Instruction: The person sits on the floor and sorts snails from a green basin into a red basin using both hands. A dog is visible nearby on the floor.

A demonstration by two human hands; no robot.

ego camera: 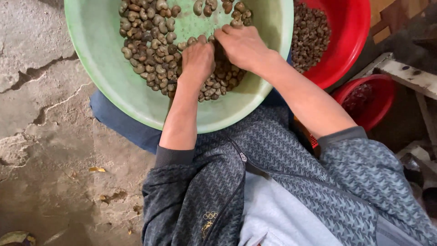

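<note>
A wide pale green basin (104, 68) rests on my lap and holds a heap of grey-brown raw cashew nuts (150, 50). My left hand (197, 61) lies knuckles-up on the heap, fingers curled down into the nuts. My right hand (241, 45) is right beside it, touching it, with fingertips bent onto the nuts at the pile's middle. Whether either hand has closed on a nut is hidden by the hands themselves. Both sleeves are grey patterned and pushed up the forearms.
A red basin (350, 41) filled with smaller dark nuts sits behind the green one on the right. A smaller red bowl (380, 98) stands below it by a pale wooden frame (405, 73). Cracked concrete floor (41, 136) lies to the left.
</note>
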